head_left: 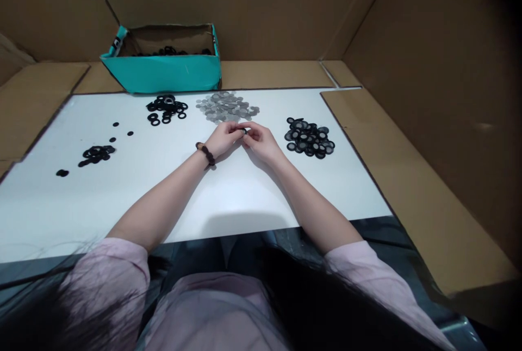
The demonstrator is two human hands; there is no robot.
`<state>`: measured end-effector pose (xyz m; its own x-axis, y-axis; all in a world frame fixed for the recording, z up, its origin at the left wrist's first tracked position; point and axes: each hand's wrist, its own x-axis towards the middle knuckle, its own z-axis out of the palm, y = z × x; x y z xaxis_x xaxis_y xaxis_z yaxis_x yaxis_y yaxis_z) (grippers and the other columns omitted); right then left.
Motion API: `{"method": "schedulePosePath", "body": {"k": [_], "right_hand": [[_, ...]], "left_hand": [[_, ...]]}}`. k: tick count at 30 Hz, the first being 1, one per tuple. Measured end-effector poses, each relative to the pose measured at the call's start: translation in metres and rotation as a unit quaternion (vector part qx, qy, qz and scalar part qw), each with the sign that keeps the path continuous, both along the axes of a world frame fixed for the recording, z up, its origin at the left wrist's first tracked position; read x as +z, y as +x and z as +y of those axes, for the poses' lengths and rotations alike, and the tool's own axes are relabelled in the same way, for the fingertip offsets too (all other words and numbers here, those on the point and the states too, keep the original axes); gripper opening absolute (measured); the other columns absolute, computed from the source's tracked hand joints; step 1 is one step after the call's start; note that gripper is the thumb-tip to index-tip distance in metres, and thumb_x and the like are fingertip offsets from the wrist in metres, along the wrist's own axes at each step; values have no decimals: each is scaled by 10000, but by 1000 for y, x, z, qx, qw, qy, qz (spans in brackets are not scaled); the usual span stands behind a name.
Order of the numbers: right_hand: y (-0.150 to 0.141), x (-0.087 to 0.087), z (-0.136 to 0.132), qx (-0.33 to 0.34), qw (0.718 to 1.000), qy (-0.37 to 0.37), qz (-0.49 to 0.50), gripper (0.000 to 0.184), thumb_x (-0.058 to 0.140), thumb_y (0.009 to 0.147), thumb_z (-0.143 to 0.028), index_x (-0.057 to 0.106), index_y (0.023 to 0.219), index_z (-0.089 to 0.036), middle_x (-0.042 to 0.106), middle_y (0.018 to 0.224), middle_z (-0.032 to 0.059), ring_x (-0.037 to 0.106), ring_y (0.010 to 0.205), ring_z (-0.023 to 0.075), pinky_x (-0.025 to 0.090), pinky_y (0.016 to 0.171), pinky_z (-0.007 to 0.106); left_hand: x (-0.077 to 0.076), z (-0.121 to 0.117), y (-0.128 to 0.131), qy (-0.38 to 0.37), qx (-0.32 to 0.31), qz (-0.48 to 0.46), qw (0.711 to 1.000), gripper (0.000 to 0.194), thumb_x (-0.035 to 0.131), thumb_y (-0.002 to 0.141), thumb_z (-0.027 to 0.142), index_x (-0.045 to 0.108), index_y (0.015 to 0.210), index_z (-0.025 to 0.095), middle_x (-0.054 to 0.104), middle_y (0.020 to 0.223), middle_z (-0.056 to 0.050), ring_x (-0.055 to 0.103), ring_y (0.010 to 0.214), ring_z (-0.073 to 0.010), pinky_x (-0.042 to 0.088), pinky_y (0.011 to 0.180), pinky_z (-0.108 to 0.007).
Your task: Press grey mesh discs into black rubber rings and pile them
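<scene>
1. The left hand (pixel 225 139) and right hand (pixel 261 142) are pinching one small, round black piece (pixel 244 131) between their fingertips—both grips are closing on it, just over the white tabletop (pixel 240 193).
2. A heap of flat grey discs (pixel 228 105) is lying just beyond the hands.
3. Black rings (pixel 166 109) are lying left of the discs; more black pieces (pixel 97 154) are sitting nearer, at far left.
4. Black-rimmed grey discs (pixel 310 139) are lying in a pile to the right.
5. A teal cardboard box (pixel 175 74) is standing at the far edge—holding black pieces.
</scene>
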<state>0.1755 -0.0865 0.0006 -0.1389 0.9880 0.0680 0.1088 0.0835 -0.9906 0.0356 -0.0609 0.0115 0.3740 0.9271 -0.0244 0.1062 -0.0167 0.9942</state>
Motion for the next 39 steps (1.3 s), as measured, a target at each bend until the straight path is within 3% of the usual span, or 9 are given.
{"method": "schedulePosePath", "body": {"k": [6,12,15,19,27,30,34,36,39], "right_hand": [[1,-5,5,-19,999,4,33,315,540,692,-139,605,993,-203,495,611,-57,460,576,100,403,605,243],[7,-3,8,-1,1000,26,6,139,507,706,-166,616,792,-174,592,700,-2,492,621,112,402,595,250],[7,-2,7,22,1000,22,-2,187,510,722,-186,635,860,-175,562,648,-21,461,579,104,392,581,251],[2,-6,4,-17,999,23,26,297,546,700,-187,587,993,-214,526,618,-60,466,558,97,414,591,241],[12,-2,6,2,997,48,-54,152,500,716,-186,645,761,-175,644,776,31,571,741,152,464,695,289],[11,0,4,0,997,48,-66,216,490,720,-179,667,844,-180,620,730,14,542,682,134,454,682,279],[2,-3,-1,-73,995,59,-39,289,489,730,-188,627,983,-206,592,709,-13,522,627,121,451,656,263],[-1,-4,-2,-93,991,82,-42,241,471,746,-196,623,932,-200,616,749,5,548,665,132,458,684,273],[2,-1,-3,-45,988,99,-108,209,445,744,-171,644,808,-174,649,757,32,574,719,161,454,732,300]], "left_hand": [[-2,-1,0,-20,-22,-39,999,88,583,668,192,518,621,156,509,588,28,505,634,-109,439,718,-281],[-3,-2,1,-8,-28,-5,1000,59,594,672,192,571,678,138,565,651,7,519,654,-118,416,662,-266],[-2,-2,2,-1,-21,3,1000,61,582,682,194,583,701,136,573,656,3,513,653,-118,406,649,-261],[-3,-1,2,8,6,-3,1000,109,564,693,204,496,620,160,477,585,32,448,588,-97,375,609,-250],[-4,-3,-1,60,-41,102,992,69,556,712,205,550,685,142,516,628,19,456,618,-111,359,614,-263],[-4,-5,3,61,-13,76,995,61,538,728,197,546,698,144,520,629,14,465,625,-113,362,615,-262],[-4,-5,5,60,18,51,997,116,504,756,208,473,651,169,460,592,29,435,584,-103,334,584,-254],[-3,-5,2,80,9,85,993,126,498,764,214,468,649,171,458,596,30,434,582,-105,324,579,-255],[3,-5,-2,141,-48,188,971,132,510,745,195,461,624,177,444,569,34,414,566,-113,305,570,-268]]}}
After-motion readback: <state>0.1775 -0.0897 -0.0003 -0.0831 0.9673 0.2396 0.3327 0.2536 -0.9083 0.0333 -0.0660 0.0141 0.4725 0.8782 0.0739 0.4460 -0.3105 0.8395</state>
